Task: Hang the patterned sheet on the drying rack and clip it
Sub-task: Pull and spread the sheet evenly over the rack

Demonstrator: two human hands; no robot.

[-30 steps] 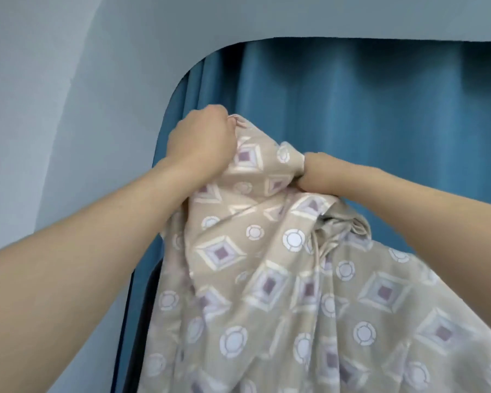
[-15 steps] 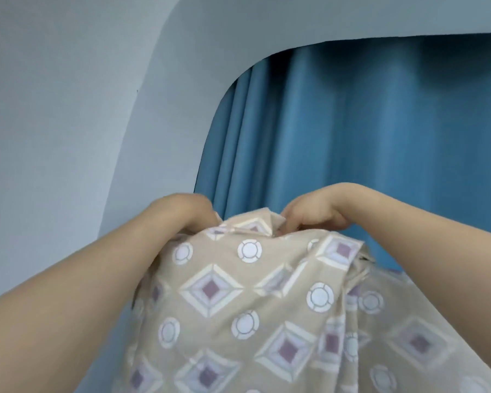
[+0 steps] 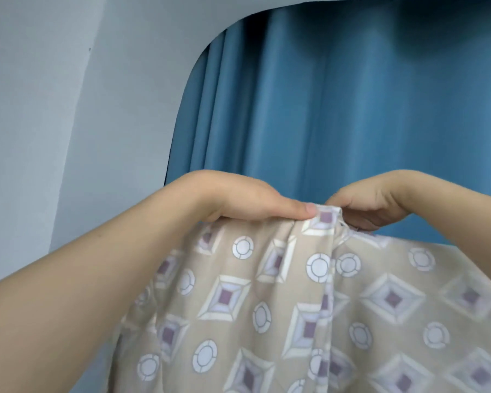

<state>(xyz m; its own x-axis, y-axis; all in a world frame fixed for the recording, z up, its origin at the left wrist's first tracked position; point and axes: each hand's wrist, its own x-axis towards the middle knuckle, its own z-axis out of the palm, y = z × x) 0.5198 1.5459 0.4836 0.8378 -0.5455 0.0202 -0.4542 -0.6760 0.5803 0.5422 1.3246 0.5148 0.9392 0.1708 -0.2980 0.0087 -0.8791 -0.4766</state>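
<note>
Beige cotton fills your lower view: the patterned sheet [image 3: 309, 307], printed with diamonds and rings, hangs from a top edge bunched between your hands. Whatever bears that edge is hidden under the cloth; you cannot make out a rack or a clip. Your left hand [image 3: 238, 198] lies along the edge, thumb pressed flat on the fold, its fingers out of sight behind. Your right hand [image 3: 366, 205] curls over and pinches the fold just beside it. The sheet runs off the bottom and right. Behind, a blue curtain [image 3: 352, 109] hangs; a pale wall [image 3: 54, 109] stands left.
</note>
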